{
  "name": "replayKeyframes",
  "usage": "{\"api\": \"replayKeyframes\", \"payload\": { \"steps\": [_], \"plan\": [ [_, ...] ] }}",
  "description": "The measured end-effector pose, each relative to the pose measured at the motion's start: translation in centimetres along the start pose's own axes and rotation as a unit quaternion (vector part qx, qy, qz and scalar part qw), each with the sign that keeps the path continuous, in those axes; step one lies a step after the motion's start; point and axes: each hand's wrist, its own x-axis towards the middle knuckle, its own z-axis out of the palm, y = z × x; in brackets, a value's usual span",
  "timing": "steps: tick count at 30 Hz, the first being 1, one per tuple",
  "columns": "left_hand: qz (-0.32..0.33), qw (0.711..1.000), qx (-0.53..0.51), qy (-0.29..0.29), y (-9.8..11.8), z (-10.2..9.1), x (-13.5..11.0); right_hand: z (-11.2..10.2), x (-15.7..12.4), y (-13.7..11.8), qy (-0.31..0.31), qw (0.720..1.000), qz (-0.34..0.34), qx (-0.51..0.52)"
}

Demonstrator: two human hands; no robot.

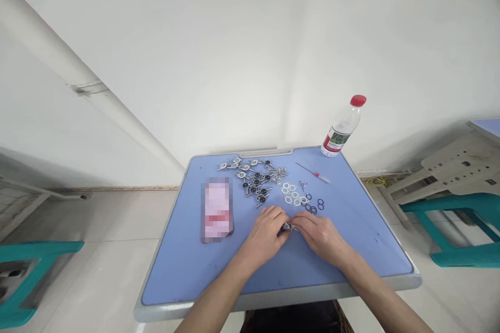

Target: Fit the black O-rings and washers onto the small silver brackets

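Observation:
Between my hands is a small silvery metal fitting (288,227), low over the near middle of the blue table. My left hand (269,229) closes its fingers around the fitting's left side. From the right, my right hand (318,231) pinches at the same part; my fingers hide much of it. Just beyond my hands lie several flat oval flange plates (295,195) with holes and several black O-rings (311,209). Tiny screws (303,185) sit in a small pile behind them. Farther left, several metal fittings with black round centres (257,183) are heaped.
A screwdriver (318,175) with a red and clear handle lies at the back right of the blue table (187,265). A red-capped water bottle (339,132) stands at the back right corner. At left lies a blurred-out pink phone-like rectangle (217,208). Teal stools (461,257) flank the table.

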Motion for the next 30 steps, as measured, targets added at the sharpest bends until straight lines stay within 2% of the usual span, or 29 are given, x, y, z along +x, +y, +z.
{"api": "replayKeyframes", "payload": {
  "steps": [6,12,17,20,25,30],
  "plan": [
    [-0.024,0.999,-0.031,-0.004,0.0,-0.1,0.1,0.1,-0.3,0.0,0.024,0.996,-0.060,-0.062],
    [-0.038,0.998,-0.046,-0.003,-0.1,0.0,0.1,-0.1,-0.9,0.3,-0.002,0.999,-0.036,-0.016],
    [-0.038,0.999,-0.028,-0.003,0.0,0.1,0.0,-0.7,-0.8,0.5,0.051,0.993,0.033,0.100],
    [-0.034,0.999,-0.010,-0.004,0.1,0.1,0.0,-1.0,-0.8,0.4,0.081,0.979,0.100,0.157],
    [-0.022,1.000,0.009,-0.009,0.1,0.2,0.0,-0.3,-0.8,0.4,0.086,0.944,0.194,0.252],
    [-0.022,1.000,0.013,-0.013,0.1,-0.1,0.1,-0.2,-0.7,0.3,0.111,0.923,0.213,0.301]
  ]
}}
